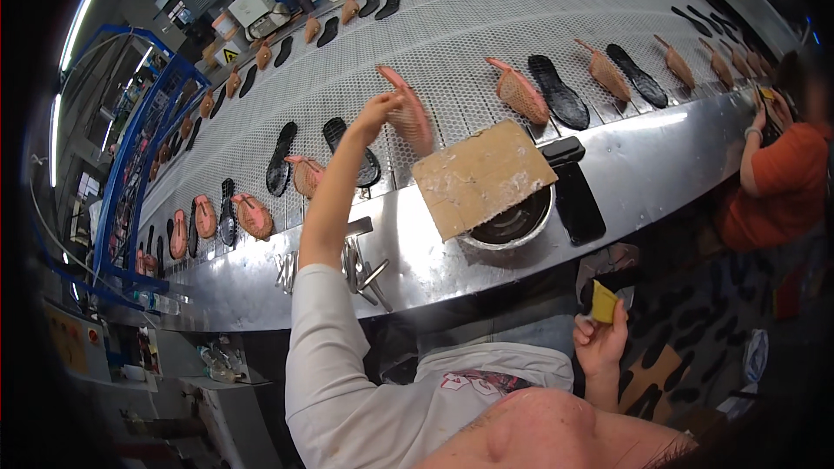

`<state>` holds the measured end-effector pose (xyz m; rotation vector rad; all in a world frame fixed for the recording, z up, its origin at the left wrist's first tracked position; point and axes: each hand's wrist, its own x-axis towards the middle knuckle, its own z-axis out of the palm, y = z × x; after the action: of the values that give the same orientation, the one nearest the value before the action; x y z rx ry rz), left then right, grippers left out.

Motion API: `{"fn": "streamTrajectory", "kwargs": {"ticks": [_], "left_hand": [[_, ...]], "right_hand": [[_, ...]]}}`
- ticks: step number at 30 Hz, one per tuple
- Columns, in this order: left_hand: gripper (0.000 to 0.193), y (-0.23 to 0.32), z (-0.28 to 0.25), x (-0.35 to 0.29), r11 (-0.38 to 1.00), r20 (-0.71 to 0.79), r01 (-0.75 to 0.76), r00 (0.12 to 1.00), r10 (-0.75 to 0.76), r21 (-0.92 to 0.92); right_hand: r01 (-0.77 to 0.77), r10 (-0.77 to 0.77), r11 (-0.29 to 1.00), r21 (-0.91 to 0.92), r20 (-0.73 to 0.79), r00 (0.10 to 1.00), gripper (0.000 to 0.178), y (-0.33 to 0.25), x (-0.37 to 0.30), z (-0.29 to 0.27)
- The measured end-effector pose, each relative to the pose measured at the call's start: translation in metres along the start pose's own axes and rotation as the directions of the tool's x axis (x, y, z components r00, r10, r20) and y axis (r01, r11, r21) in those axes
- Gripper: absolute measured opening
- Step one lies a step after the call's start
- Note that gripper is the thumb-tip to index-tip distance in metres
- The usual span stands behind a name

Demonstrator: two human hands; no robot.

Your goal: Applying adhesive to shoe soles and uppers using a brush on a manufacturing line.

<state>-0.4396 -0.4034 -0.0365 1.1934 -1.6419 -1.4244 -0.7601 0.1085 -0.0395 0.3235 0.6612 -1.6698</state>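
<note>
My left hand (380, 115) reaches over the white mesh conveyor, its fingers pinching a pink and tan woven shoe upper (410, 122), which looks slightly blurred. A black shoe sole (357, 152) lies just left of it. Low on the right, in front of the metal ledge, my right hand (601, 343) is closed around a brush with a flat yellow handle (604, 302); its dark end points left. Between the hands, a stained cardboard sheet (482, 175) partly covers a round metal bowl (512, 230) with a dark inside.
More uppers (521, 95) and black soles (558, 91) line the conveyor (417, 35). Metal tools (365, 274) lie on the shiny ledge (452, 282), and a black long object (578, 200) sits beside the bowl. A co-worker in orange (786, 169) works at the right.
</note>
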Motion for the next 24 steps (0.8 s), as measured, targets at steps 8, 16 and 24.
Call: {"fn": "streamTrajectory", "kwargs": {"ticks": [8,16,24], "left_hand": [[0.032,0.124,0.033,-0.162,0.993,0.15,-0.089,0.984,0.1,-0.079],[0.042,0.063,0.192,-0.33,0.733,0.602,0.483,0.788,-0.126,-0.479],[0.079,0.037,0.277,-0.36,0.455,0.476,0.41,0.879,0.034,-0.791]], "right_hand": [[0.498,-0.152,0.785,-0.369,0.664,0.732,0.071,0.012,0.014,0.076],[0.054,0.217,0.924,-0.38,0.634,0.742,0.055,0.053,0.058,0.162],[0.12,0.128,0.932,-0.342,0.621,0.773,0.049,0.051,0.058,0.152]]}}
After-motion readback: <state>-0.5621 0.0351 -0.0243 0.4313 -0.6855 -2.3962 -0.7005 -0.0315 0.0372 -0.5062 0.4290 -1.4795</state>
